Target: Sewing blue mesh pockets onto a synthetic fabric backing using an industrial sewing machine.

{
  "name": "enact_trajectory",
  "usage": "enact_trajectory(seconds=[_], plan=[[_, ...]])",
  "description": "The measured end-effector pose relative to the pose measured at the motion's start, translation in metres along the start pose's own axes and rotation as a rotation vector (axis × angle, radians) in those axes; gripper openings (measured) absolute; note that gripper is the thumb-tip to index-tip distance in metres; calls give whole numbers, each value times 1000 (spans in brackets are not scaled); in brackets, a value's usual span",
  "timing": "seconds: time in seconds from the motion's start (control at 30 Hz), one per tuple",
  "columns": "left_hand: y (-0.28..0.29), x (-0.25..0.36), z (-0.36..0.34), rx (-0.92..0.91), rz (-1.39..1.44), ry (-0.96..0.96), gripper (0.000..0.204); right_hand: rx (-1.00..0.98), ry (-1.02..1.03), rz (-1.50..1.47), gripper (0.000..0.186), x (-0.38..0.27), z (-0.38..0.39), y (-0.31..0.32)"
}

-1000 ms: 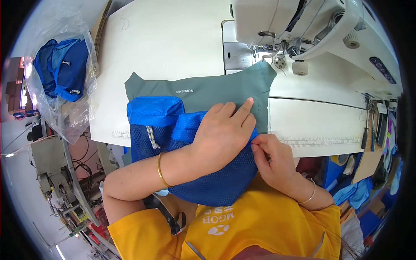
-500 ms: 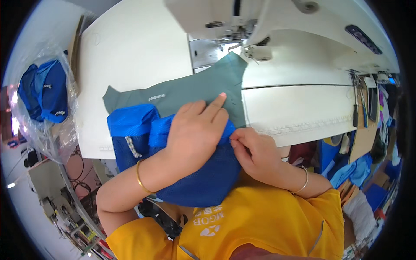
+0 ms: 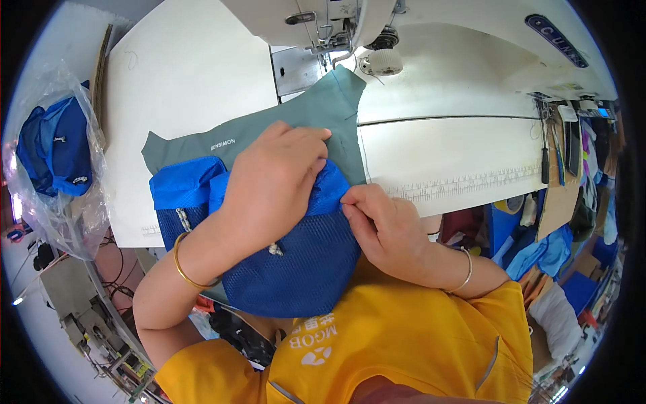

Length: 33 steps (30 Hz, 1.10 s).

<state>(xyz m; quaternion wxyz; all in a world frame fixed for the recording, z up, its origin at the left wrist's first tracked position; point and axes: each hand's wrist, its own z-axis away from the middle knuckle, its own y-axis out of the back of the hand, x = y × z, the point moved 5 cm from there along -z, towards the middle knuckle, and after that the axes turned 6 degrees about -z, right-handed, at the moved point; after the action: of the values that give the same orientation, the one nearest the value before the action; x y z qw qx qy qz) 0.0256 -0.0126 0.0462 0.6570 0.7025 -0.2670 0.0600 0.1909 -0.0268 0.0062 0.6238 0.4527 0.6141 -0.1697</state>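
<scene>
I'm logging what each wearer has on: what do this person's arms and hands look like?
The left hand and right hand wear no gloves. A gold bangle circles the left forearm, a thin, paler bracelet the right forearm. The yellow shirt has short sleeves.

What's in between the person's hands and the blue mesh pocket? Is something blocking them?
Nothing visible is in between. The right hand pinches the blue mesh pocket at its upper right edge. The left hand lies over the pocket's upper part, one finger reaching onto the grey-green fabric panel.
</scene>
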Motion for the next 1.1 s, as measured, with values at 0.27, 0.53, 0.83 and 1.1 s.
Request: enact_trajectory(seconds=[0.27,0.53,0.83,1.1], plan=[[-1,-26,-16,-184,200,308,9,18,-96,-118,16,3,-24,7],[3,-17,-26,-43,15,59,6,-4,-179,-162,14,9,-25,4],[-7,-25,-32,-85,-8,149,7,-26,-259,-250,14,15,-27,3],[-5,-16,-31,20,-73,49,5,-56,-262,-223,14,14,-28,5]])
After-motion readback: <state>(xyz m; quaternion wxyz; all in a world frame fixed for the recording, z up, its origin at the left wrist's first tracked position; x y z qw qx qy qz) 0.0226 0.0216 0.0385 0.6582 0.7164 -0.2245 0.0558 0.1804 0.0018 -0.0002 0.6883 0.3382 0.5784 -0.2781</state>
